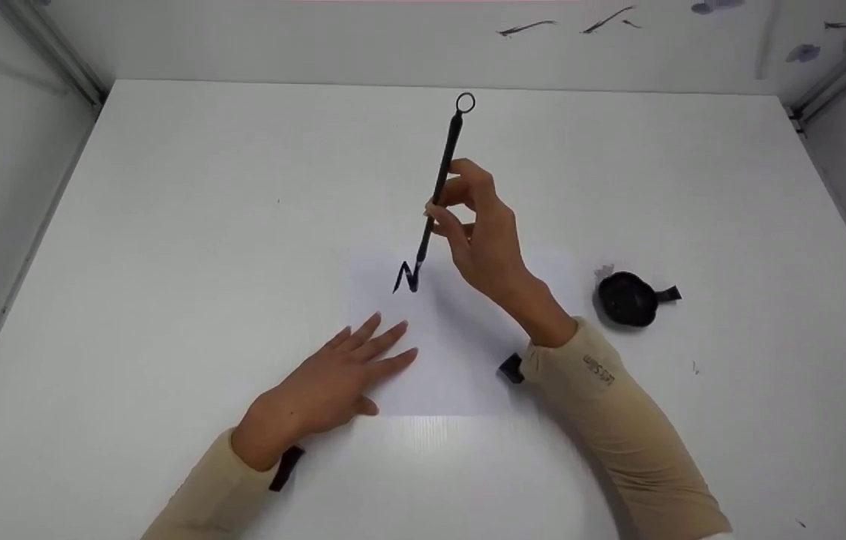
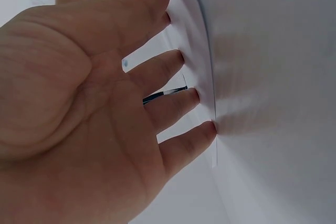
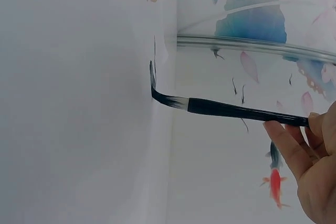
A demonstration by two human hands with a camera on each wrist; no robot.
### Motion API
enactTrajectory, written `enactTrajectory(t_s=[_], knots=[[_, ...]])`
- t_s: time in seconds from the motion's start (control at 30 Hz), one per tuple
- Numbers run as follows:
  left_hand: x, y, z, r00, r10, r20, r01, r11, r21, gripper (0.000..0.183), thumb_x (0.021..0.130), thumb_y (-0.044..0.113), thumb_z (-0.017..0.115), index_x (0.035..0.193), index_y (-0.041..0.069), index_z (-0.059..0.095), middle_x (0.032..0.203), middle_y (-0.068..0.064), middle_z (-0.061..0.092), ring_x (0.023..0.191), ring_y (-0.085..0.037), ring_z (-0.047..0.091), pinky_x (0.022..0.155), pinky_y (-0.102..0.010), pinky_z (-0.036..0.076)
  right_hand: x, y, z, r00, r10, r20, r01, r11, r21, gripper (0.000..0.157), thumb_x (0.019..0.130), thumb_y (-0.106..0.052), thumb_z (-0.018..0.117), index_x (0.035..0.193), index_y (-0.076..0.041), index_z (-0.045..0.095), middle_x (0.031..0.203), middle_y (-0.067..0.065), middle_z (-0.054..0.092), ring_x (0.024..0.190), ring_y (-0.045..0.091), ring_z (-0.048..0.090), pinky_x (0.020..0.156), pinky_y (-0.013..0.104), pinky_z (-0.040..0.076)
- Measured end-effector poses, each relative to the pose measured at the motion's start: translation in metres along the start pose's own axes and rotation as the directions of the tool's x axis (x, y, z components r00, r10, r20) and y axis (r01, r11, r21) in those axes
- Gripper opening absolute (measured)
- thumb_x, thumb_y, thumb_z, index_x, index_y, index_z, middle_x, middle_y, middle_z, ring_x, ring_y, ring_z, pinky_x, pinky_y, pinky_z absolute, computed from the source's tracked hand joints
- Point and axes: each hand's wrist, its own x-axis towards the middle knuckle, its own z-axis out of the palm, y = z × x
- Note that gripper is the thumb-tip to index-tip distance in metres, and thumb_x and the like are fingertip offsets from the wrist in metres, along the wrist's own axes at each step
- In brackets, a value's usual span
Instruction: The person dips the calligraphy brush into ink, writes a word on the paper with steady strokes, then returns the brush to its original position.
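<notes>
My right hand (image 1: 494, 240) pinches the dark handle of an ink brush (image 1: 447, 165), which has a ring at its top end. In the right wrist view the brush's inked bristles (image 3: 167, 99) bend against the paper, with a pale band near the ferrule. A black zigzag stroke (image 1: 405, 277) marks the white sheet of paper (image 1: 460, 390), and the bristles meet its right end. My left hand (image 1: 333, 375) rests with fingers spread on the sheet's left side. In the left wrist view its fingertips (image 2: 210, 127) touch the paper, whose edge lifts slightly there.
A small black ink dish (image 1: 627, 300) with a short handle stands right of the paper, beside a grey smudge (image 1: 604, 271). A dark block (image 1: 512, 368) lies by the right sleeve. White walls with painted blots and strokes (image 1: 526, 28) border the white table (image 1: 168, 225).
</notes>
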Motion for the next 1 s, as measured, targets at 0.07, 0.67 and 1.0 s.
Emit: enactTrajectory(t_s=[0.07, 0.67, 1.0], knots=[[0.0, -0.001, 0.002, 1.0, -0.006, -0.001, 0.006, 1.0, -0.003, 0.076, 0.082, 0.017, 0.075, 0.148, 0.017, 0.039, 0.158, -0.007, 0.019, 0.144, -0.033, 0.01, 0.112, -0.052, 0.02, -0.001, 0.003, 0.002, 1.0, -0.008, -0.005, 0.007, 1.0, -0.005, 0.05, 0.091, 0.001, 0.061, 0.131, -0.011, 0.033, 0.094, 0.012, 0.059, 0.085, 0.017, 0.065, 0.062, 0.025, 0.056], [0.008, -0.005, 0.018, 0.999, -0.038, 0.013, 0.038, 0.999, 0.022, 0.077, 0.081, 0.021, 0.076, 0.148, 0.022, 0.039, 0.158, -0.003, 0.021, 0.144, -0.03, 0.013, 0.111, -0.05, 0.023, -0.015, 0.015, 0.006, 1.0, 0.018, -0.009, -0.018, 0.999, -0.034, 0.05, 0.091, 0.003, 0.06, 0.13, -0.013, 0.033, 0.097, 0.011, 0.059, 0.09, 0.019, 0.065, 0.064, 0.028, 0.057], [0.007, -0.004, 0.016, 0.999, -0.05, 0.02, 0.049, 0.998, 0.034, 0.078, 0.08, 0.02, 0.077, 0.148, 0.023, 0.039, 0.157, -0.003, 0.021, 0.144, -0.031, 0.014, 0.111, -0.051, 0.024, -0.01, 0.01, -0.004, 0.996, -0.041, -0.074, 0.038, 0.998, -0.042, 0.052, 0.088, 0.006, 0.063, 0.128, -0.01, 0.033, 0.093, 0.012, 0.061, 0.088, 0.02, 0.067, 0.063, 0.027, 0.057]])
